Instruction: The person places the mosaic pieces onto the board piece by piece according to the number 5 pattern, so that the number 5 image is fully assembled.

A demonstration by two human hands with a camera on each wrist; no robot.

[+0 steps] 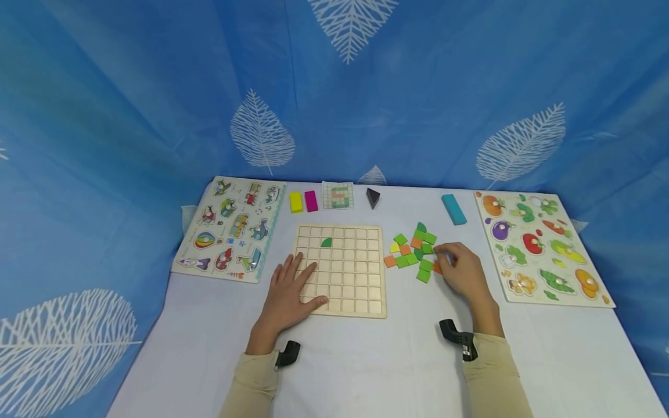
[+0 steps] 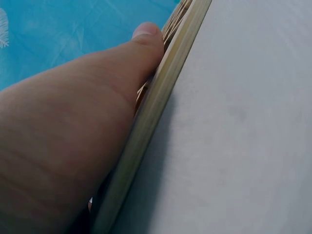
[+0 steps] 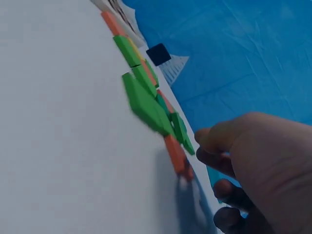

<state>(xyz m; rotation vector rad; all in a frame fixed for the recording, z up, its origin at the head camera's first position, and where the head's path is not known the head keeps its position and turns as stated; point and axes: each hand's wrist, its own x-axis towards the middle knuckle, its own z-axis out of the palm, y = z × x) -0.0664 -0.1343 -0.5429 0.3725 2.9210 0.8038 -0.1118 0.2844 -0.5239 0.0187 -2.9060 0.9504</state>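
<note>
Two hands are at work on the white table. The left hand lies flat with its fingers spread on the near left corner of the wooden grid board; in the left wrist view the thumb presses over the board's edge. Keeping that palm down steadies the board well. One green quarter-round tile already sits in a square beyond those fingertips.

The right hand reaches into the loose pile of green and orange tiles to the right of the board. Its fingers are curled at the pile's near right edge, and they seem to be closing on a green tile, though the blurred right wrist view does not show a firm pinch. Picking one tile cleanly by its edges, without nudging its close-packed neighbours, would serve best here.

Beyond the pile lie a teal block, a dark wedge, a pattern card and yellow and pink blocks. A vehicle puzzle sits left of the left hand, a vegetable puzzle right of the right hand. Nothing blocks the way between pile and board.
</note>
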